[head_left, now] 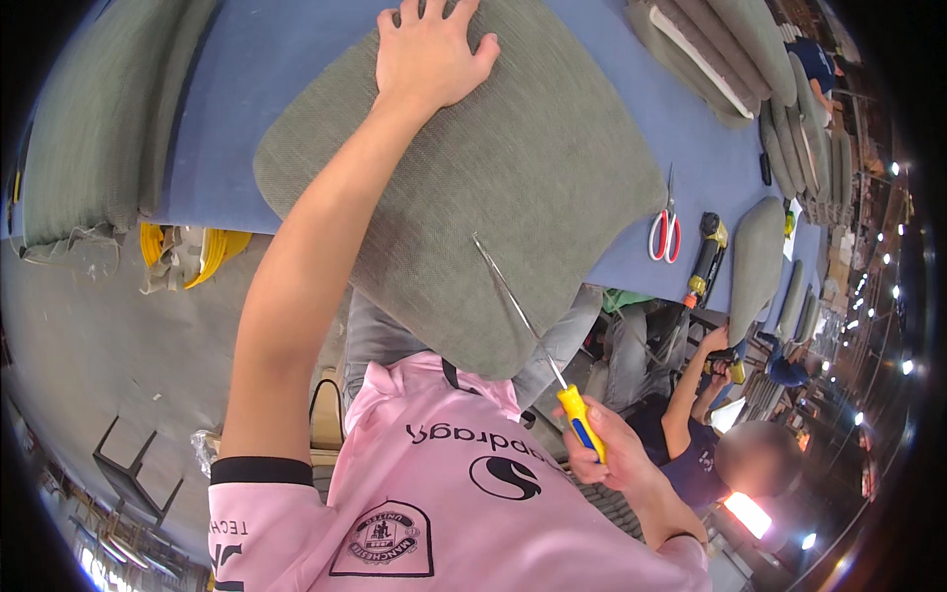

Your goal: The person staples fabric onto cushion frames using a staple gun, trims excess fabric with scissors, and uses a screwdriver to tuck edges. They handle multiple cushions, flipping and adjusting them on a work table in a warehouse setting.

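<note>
A grey-green fabric-covered cushion (552, 128) lies on the blue table, its near end reaching over the edge toward my lap. On its far part my left hand (431, 54) rests palm down with the fingers spread. My right hand (614, 446), close to my chest, is closed around the yellow-and-blue handle of a long screwdriver (574, 407). The thin metal shaft slants up and left over the cushion. Its tip is at the fabric; whether it pokes in or only touches, I cannot tell.
Red-and-white-handled scissors (665, 235) and a yellow-black power driver (706, 259) lie right of the cushion on the blue table (631, 259). More cushions (94, 128) stand at the left, others (705, 59) at the far right. A co-worker (681, 434) sits on the right, holding another driver.
</note>
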Action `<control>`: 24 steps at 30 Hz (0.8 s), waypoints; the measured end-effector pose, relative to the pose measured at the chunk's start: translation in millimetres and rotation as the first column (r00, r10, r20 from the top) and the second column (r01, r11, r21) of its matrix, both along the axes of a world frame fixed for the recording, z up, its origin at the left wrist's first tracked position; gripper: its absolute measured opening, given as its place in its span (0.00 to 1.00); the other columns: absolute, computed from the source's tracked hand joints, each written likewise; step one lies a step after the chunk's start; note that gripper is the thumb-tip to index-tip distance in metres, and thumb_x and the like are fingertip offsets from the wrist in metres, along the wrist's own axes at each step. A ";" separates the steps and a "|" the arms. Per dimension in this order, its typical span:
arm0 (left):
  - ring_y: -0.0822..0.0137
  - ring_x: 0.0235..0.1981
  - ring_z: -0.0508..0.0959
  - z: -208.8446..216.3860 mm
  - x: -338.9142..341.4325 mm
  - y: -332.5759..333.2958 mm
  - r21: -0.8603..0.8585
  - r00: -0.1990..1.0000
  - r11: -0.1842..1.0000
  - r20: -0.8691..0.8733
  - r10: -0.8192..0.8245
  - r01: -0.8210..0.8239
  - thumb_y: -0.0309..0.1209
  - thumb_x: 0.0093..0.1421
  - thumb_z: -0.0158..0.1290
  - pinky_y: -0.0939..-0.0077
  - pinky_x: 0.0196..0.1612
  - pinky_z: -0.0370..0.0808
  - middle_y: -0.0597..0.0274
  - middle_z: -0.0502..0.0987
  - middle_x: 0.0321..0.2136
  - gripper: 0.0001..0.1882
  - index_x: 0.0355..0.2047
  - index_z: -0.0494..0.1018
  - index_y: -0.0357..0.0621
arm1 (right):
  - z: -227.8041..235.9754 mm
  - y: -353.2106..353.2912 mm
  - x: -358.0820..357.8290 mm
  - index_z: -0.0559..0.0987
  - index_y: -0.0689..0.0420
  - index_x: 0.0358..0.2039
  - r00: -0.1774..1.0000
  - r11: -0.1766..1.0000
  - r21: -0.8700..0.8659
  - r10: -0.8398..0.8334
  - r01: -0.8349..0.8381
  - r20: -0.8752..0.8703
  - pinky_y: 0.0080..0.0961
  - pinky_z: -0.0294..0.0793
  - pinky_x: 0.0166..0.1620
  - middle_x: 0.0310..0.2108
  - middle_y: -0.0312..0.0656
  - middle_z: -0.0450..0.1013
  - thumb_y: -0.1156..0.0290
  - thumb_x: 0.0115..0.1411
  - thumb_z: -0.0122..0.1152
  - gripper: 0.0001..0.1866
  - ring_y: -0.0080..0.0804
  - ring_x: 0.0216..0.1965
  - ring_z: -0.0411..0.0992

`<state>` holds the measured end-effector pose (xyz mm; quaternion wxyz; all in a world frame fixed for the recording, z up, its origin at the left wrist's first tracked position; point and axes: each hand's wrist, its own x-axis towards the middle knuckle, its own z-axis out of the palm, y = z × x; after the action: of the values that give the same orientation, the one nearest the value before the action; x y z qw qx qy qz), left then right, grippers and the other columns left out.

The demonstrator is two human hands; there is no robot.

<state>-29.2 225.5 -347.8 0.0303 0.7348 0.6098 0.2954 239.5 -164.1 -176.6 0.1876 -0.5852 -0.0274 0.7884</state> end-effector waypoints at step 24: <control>0.44 0.75 0.64 -15.4 5.9 7.4 -0.033 0.992 0.999 -0.126 0.022 -0.026 0.57 0.72 0.47 0.39 0.76 0.56 0.48 0.64 0.76 0.36 0.75 0.68 0.58 | -71.9 -3.2 42.8 0.79 0.58 0.62 0.672 0.722 0.295 0.307 -0.626 0.673 0.27 0.77 0.38 0.34 0.37 0.79 0.62 0.73 0.67 0.22 0.26 0.31 0.77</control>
<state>-23.3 232.9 -363.2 0.0010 0.7441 0.6242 0.2381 282.3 -167.3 -248.6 0.0990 -0.6971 -0.4427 0.5552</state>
